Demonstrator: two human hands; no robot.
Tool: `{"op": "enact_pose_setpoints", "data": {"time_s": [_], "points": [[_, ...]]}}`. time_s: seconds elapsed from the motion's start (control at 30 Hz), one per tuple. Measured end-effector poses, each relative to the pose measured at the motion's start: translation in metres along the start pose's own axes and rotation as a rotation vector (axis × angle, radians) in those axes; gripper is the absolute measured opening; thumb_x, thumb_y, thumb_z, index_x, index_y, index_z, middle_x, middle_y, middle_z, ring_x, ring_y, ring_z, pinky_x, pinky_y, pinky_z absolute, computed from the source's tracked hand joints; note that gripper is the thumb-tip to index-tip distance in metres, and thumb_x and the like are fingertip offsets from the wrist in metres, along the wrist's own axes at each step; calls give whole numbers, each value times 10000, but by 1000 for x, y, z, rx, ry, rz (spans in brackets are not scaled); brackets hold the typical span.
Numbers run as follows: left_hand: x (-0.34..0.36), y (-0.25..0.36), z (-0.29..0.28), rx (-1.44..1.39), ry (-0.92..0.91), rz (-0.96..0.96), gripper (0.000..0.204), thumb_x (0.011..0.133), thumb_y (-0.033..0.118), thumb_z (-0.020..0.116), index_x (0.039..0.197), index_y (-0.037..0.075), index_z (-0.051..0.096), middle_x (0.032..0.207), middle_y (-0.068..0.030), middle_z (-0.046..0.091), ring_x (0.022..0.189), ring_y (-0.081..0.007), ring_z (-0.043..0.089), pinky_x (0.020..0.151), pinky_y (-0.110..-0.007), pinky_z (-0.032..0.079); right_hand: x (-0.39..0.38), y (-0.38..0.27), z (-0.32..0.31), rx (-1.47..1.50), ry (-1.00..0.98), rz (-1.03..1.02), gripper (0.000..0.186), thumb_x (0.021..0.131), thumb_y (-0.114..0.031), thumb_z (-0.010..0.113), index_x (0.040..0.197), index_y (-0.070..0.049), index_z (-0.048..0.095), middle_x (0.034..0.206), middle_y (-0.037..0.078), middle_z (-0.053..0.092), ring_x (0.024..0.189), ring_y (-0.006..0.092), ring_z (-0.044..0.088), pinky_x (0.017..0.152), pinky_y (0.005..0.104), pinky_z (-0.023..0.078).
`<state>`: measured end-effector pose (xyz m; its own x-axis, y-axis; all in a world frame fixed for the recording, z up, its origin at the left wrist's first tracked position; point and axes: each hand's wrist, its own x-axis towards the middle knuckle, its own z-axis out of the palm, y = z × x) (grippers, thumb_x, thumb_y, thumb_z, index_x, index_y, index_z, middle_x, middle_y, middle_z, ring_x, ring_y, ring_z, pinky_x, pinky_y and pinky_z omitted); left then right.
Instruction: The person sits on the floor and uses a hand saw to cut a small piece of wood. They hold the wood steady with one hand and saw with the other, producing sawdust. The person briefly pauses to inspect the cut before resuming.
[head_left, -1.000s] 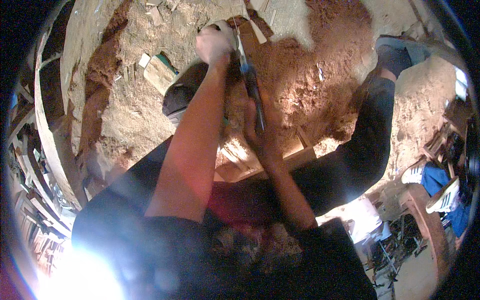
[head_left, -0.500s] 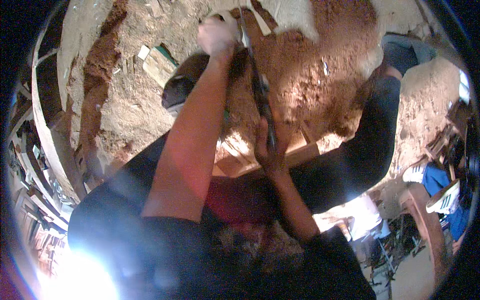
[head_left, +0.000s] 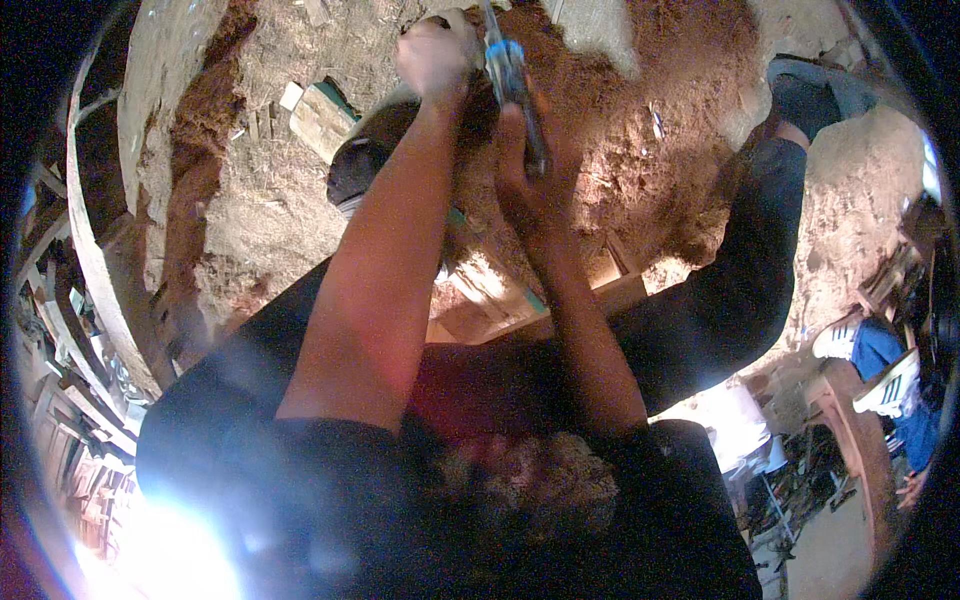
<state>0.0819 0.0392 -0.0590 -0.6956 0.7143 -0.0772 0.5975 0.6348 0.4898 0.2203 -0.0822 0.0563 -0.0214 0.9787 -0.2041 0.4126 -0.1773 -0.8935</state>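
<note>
My left hand [head_left: 437, 62] is stretched far forward and closed, slightly blurred. What it grips at the top edge is mostly hidden behind the fingers. Just right of it runs a long slim hand tool [head_left: 508, 72] with a blue section, a dark handle end and a thin shaft pointing away from me; its exact kind does not show. Its dark end lies in my right hand [head_left: 525, 190], whose fingers are wrapped round it. The tool's far tip reaches the top of the picture, close beside my left hand.
Sawdust and brown dirt [head_left: 640, 170] cover the ground. A pale wood offcut [head_left: 325, 122] lies left of my dark shoe [head_left: 358, 168]; boards [head_left: 490, 280] lie between my legs. Wood scraps [head_left: 75, 400] pile at far left. Another person's white shoes [head_left: 888, 385] show at right, by a wooden beam [head_left: 850, 430].
My right hand has pushed forward with the tool, away from my body, and the blue section has come into sight. My left hand stays in nearly the same place.
</note>
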Motion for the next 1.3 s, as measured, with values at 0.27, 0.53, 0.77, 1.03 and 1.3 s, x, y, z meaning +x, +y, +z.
{"op": "enact_pose_setpoints", "data": {"time_s": [0.27,0.53,0.77,1.03,1.3], "points": [[13,1,-8,73,13,-44,570,902,485,546,866,-31,787,877,-298,736,877,-438,754,848,-482,604,-61,10,-12,32,-11,17,427,1094,-224,474,1448,3,550,862,127,690,686,185,588,626,367,497],[5,21,-3,55,-55,-60,578,865,482,573,872,-58,777,883,-299,737,866,-450,753,838,-496,607,-107,62,-18,85,43,-29,430,1090,-254,495,1411,23,567,961,153,721,708,209,617,643,363,513],[12,-3,-18,39,-13,-116,467,863,441,571,863,38,807,857,-256,744,827,-432,752,817,-501,602,-14,-15,0,24,-141,99,480,1083,-250,498,1457,50,515,1236,227,694,1069,280,698,903,387,553],[27,-9,-5,53,37,-74,546,879,480,572,854,-21,788,867,-291,735,846,-434,754,819,-486,603,-6,-32,-15,-31,-158,101,439,1067,-200,520,1446,18,553,1059,161,734,877,215,679,734,347,528],[11,14,-25,62,-64,-116,527,866,475,560,909,10,805,928,-288,743,902,-426,755,862,-482,596,-88,35,-42,-4,-19,6,399,1054,-238,580,1388,-25,626,718,86,646,577,134,520,524,322,421]]}}
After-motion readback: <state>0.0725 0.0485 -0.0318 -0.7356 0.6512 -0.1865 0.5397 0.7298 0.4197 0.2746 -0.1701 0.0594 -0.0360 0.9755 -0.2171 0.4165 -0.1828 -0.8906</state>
